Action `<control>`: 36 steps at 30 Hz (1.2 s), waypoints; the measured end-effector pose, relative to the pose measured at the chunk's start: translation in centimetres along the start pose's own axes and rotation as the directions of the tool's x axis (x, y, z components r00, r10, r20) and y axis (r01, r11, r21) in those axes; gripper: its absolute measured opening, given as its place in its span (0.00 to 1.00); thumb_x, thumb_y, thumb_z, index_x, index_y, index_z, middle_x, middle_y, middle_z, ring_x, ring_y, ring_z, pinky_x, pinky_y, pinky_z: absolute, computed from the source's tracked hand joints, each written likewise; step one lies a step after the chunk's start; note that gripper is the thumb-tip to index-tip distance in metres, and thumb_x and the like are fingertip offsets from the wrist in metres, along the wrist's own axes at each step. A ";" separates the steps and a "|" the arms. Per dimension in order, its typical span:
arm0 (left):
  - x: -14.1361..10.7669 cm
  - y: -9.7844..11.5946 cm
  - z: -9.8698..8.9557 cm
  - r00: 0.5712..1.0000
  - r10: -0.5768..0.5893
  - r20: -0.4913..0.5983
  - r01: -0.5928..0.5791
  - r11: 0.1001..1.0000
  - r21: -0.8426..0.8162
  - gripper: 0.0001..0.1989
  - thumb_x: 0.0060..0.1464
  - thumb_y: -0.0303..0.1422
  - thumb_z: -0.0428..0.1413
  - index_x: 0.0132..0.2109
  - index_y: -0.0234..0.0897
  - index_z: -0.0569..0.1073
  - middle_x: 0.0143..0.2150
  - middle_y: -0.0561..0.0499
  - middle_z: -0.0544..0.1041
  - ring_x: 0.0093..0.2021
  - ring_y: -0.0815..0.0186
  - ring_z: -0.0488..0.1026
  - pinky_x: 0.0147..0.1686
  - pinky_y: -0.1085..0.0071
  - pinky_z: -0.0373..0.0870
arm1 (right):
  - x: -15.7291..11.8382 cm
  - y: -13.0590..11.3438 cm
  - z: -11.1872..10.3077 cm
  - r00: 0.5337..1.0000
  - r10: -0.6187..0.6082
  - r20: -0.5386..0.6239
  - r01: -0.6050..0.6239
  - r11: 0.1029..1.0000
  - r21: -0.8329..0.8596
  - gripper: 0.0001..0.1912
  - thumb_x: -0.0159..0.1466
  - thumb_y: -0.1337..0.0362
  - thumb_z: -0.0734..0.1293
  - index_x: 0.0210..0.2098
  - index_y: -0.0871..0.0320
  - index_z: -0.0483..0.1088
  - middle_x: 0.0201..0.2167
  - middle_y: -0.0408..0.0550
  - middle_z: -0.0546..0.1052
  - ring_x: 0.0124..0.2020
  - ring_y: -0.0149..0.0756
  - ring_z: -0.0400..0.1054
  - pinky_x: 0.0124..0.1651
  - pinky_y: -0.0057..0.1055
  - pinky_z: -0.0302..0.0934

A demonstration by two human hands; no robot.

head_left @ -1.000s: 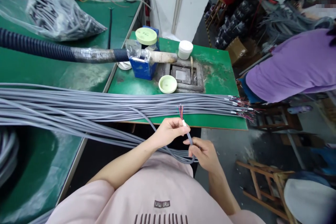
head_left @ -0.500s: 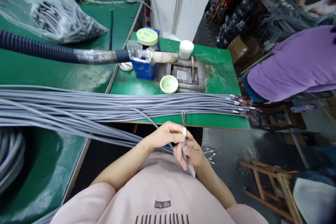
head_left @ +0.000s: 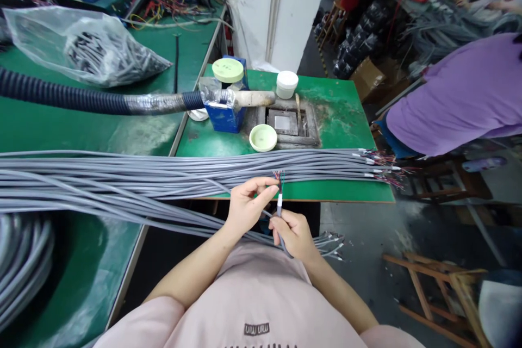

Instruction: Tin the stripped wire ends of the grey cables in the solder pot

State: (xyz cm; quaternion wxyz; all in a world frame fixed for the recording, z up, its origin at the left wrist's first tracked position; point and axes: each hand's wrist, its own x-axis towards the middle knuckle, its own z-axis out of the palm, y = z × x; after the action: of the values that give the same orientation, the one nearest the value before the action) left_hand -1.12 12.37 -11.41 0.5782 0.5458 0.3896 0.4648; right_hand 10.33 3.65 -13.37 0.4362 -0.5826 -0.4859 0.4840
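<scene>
Grey, round, plastic-looking cables (head_left: 122, 171) bundled just beyond my left hand (head_left: 247, 204) could snag the single grey cable (head_left: 279, 211) my curled right hand (head_left: 296, 234) grips nearer me. Pinched in that left hand, its thin multicoloured wires (head_left: 280, 175) might snap if overpulled.

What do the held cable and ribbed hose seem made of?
Held cable: matte grey, probably plastic, judging by its smooth surface. Ribbed hose: likely dull, flexible plastic, since ridges ring its length; the silvery wrap could be tape or film.
</scene>
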 end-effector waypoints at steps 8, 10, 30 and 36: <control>0.7 0.2 0.0 1.000 -0.019 -0.015 0.020 0.998 0.057 0.09 0.45 0.36 0.64 0.32 0.34 0.77 0.16 0.59 0.63 0.18 0.76 0.59 0.21 0.78 0.61 | 0.0 -0.2 0.2 1.000 -0.021 -0.008 0.021 0.998 -0.061 0.18 0.64 0.57 0.60 0.20 0.58 0.66 0.12 0.40 0.68 0.15 0.26 0.60 0.24 0.24 0.55; 0.7 0.3 0.2 0.999 0.029 -0.029 -0.026 0.993 0.115 0.08 0.46 0.35 0.63 0.30 0.34 0.76 0.16 0.60 0.63 0.18 0.76 0.59 0.22 0.77 0.62 | 0.1 0.0 0.2 1.000 0.001 0.007 -0.001 1.000 -0.020 0.18 0.64 0.56 0.61 0.21 0.59 0.67 0.12 0.40 0.68 0.15 0.26 0.60 0.24 0.25 0.55; -1.4 -1.0 1.2 0.958 0.283 0.046 -0.282 0.959 -0.024 0.04 0.52 0.33 0.61 0.32 0.37 0.77 0.16 0.58 0.65 0.17 0.75 0.60 0.20 0.77 0.57 | 3.5 -1.7 -1.1 0.999 0.000 -0.042 0.031 0.665 0.746 0.12 0.50 0.54 0.74 0.27 0.56 0.76 0.09 0.36 0.64 0.11 0.24 0.56 0.17 0.23 0.52; -0.9 -1.8 1.7 0.990 -0.144 -0.005 0.129 0.898 -0.420 0.12 0.40 0.39 0.68 0.27 0.35 0.77 0.20 0.54 0.72 0.20 0.74 0.65 0.21 0.77 0.63 | 2.8 -2.8 -1.7 0.973 -0.022 -0.230 0.096 0.943 0.319 0.07 0.55 0.61 0.70 0.24 0.57 0.75 0.16 0.41 0.74 0.15 0.26 0.65 0.20 0.24 0.59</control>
State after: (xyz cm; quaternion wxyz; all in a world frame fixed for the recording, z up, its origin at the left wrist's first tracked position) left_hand 0.48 11.05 -13.06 0.7058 0.3720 0.3284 0.5057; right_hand 11.81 6.80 -10.73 0.5932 -0.5378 -0.3638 0.4760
